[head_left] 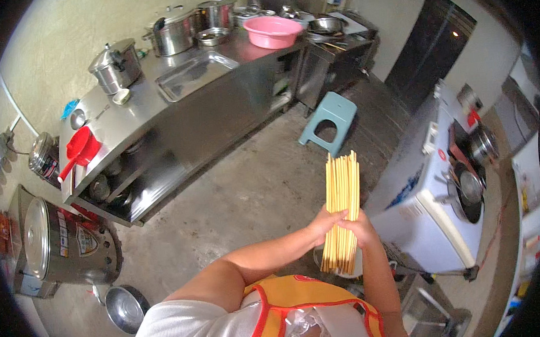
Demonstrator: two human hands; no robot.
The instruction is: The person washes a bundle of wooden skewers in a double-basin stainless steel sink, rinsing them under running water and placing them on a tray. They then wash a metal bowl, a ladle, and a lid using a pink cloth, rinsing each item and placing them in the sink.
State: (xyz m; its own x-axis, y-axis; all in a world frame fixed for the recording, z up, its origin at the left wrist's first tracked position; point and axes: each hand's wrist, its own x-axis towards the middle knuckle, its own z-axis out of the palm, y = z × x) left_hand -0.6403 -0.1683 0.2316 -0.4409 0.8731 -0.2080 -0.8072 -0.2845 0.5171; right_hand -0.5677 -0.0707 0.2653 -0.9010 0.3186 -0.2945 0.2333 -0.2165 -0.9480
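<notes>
A thick bundle of pale yellow chopsticks [342, 187] is held in front of my body, its far ends pointing away from me and its darker ends towards my apron [304, 291]. My left hand [324, 224] grips the bundle's left side, and my right hand [361, 228] grips its right side. The thumbs meet over the top of the sticks. The fingers underneath are hidden. Below the darker ends, a pale round container [358, 262] is partly visible behind the bundle and my right forearm.
A blue-green plastic stool [335, 110] stands on the floor beyond the bundle. Along the wall runs a steel counter [157, 111] with pots, a pink basin [273, 31] and a red ladle [82, 146]. A white chest freezer [443, 232] stands right; a metal pan [127, 308] lies lower left.
</notes>
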